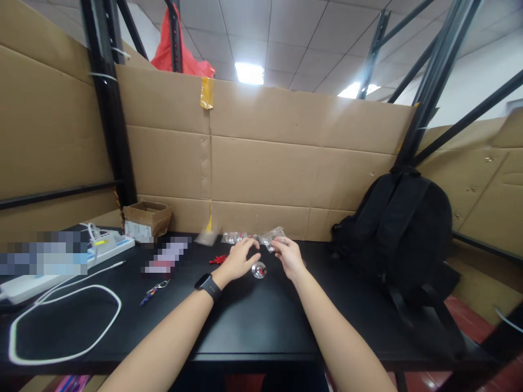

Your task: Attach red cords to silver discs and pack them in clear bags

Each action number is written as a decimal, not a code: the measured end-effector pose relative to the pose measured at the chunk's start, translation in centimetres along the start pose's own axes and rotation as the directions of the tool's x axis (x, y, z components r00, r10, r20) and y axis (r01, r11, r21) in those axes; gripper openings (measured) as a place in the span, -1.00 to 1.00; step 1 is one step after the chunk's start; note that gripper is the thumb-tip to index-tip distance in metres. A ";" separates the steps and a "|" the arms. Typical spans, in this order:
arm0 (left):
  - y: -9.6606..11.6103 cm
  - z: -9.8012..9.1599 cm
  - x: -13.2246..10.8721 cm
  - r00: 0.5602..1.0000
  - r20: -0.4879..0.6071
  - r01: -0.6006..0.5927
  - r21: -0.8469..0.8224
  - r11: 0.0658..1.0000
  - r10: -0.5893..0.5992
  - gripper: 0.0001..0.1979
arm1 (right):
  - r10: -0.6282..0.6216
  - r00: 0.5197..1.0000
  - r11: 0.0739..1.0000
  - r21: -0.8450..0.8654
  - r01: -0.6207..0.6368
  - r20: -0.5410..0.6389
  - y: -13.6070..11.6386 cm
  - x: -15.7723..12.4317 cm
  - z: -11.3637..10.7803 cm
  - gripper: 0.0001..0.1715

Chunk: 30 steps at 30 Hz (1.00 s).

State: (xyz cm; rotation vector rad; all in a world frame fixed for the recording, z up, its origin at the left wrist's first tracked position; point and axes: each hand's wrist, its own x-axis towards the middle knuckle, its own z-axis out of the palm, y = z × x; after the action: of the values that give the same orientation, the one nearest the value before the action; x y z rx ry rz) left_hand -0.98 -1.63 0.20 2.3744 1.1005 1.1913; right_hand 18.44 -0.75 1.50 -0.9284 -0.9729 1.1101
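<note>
My right hand pinches a small clear plastic bag near the back of the black table. My left hand, with a dark watch on the wrist, hovers with its fingers apart and holds nothing. Between the hands, closer to the left thumb, lies a round shiny disc with a red centre. Behind the left fingers is a row of small clear packets with bits of red in them. A little heap of red pieces sits left of my left hand.
A black backpack stands on the right. On the left are a white power strip, a looped white cable, a keychain and an open cardboard box. Cardboard walls and black posts enclose the table.
</note>
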 end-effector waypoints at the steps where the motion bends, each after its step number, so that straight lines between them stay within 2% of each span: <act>1: 0.3 -0.1 0.2 0.998 -0.022 -0.059 -0.099 0.993 0.057 -0.76 | 0.001 1.000 1.000 0.007 -0.002 0.026 0.1 -0.3 0.3 -0.61; 3: 0.9 -0.1 0.6 0.992 -0.075 -0.114 -0.247 0.962 0.098 -0.74 | -0.003 0.994 0.999 0.039 -0.002 0.111 0.3 -0.8 0.9 -0.58; 6: 1.0 0.0 0.8 0.986 -0.167 -0.068 -0.310 0.948 0.016 -0.72 | -0.010 0.973 1.000 -0.020 0.015 0.231 0.4 -1.3 1.4 -0.50; 8: 0.7 0.1 0.8 0.978 -0.200 -0.011 -0.308 0.951 -0.053 -0.72 | -0.028 0.967 0.994 -0.098 0.055 0.253 0.4 -1.4 1.4 -0.43; 12: 0.0 -0.2 0.7 0.982 -0.141 0.070 -0.358 0.931 -0.128 -0.68 | -0.162 0.960 0.975 -0.113 0.192 0.228 0.1 -0.9 0.8 -0.46; 14: -0.1 -0.4 0.8 0.986 -0.099 0.084 -0.404 0.911 -0.135 -0.65 | -0.220 0.933 0.952 -0.147 0.270 0.286 -0.3 -0.7 0.4 -0.58; 17: 0.0 -0.7 0.9 0.980 -0.114 0.098 -0.447 0.889 -0.165 -0.64 | -0.181 0.893 0.921 -0.249 0.301 0.412 -0.9 -0.5 -0.5 -0.71; 20: 0.0 -0.8 1.0 0.974 -0.147 0.095 -0.438 0.894 -0.176 -0.66 | -0.120 0.870 0.919 -0.277 0.279 0.479 -1.4 -0.5 -1.0 -0.60; 24: -0.5 -0.7 1.1 0.982 -0.087 0.110 -0.458 0.882 -0.168 -0.65 | -0.167 0.849 0.906 -0.261 0.332 0.501 -1.7 -0.5 -1.1 -0.65; 27: -0.9 -0.5 1.2 0.985 -0.010 0.144 -0.518 0.843 -0.175 -0.64 | -0.197 0.852 0.894 -0.269 0.359 0.485 -1.7 -0.4 -0.9 -0.66; 30: -0.9 -0.6 1.2 0.988 0.008 0.135 -0.513 0.848 -0.152 -0.64 | -0.184 0.856 0.891 -0.285 0.353 0.484 -1.7 -0.4 -0.9 -0.62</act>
State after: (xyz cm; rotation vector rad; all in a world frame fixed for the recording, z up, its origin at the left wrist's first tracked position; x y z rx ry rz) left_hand -1.46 -0.25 0.81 1.8378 0.8180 1.2811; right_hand 19.73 -1.57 2.71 -0.8031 -1.6860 0.9248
